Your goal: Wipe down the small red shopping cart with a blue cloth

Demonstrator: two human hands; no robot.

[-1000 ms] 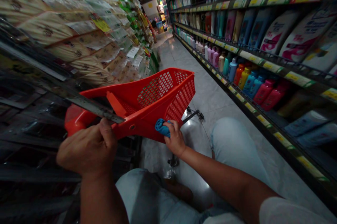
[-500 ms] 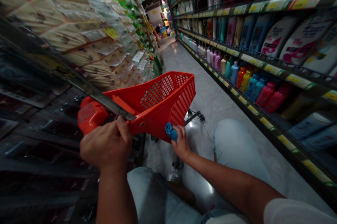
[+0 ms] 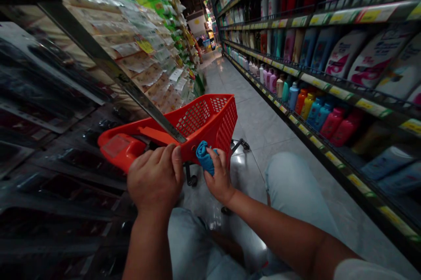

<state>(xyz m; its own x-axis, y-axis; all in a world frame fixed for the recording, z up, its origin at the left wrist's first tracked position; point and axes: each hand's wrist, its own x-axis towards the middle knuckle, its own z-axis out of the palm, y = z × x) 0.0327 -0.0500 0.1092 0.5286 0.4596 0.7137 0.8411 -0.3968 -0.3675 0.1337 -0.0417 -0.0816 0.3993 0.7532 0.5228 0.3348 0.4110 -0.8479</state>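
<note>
A red plastic shopping cart (image 3: 204,111) with perforated sides stands in front of me, its wheels on the tiled floor. My left hand (image 3: 154,179) is closed at the near rim of the cart, beside its red handle (image 3: 123,148). A flat metal bar (image 3: 121,76) slants down from the upper left and ends at that rim, just above my left thumb; how it is fixed there is hidden. Bunched in the fingers of my right hand (image 3: 219,177) is a blue cloth (image 3: 204,157), held against the cart's near side, right of my left hand.
Shelves of shampoo bottles (image 3: 344,52) run along the right, with coloured bottles (image 3: 307,103) on a lower level. Stacked plastic-wrapped packs (image 3: 131,54) line the left. Dark packaged goods (image 3: 62,78) hang close on my left. The tiled aisle (image 3: 243,80) leads away between them.
My left hand has shifted right, and the metal bar's end with it. The blue cloth in my right hand has moved left and slightly up along the cart. The cart appears slightly further left in view.
</note>
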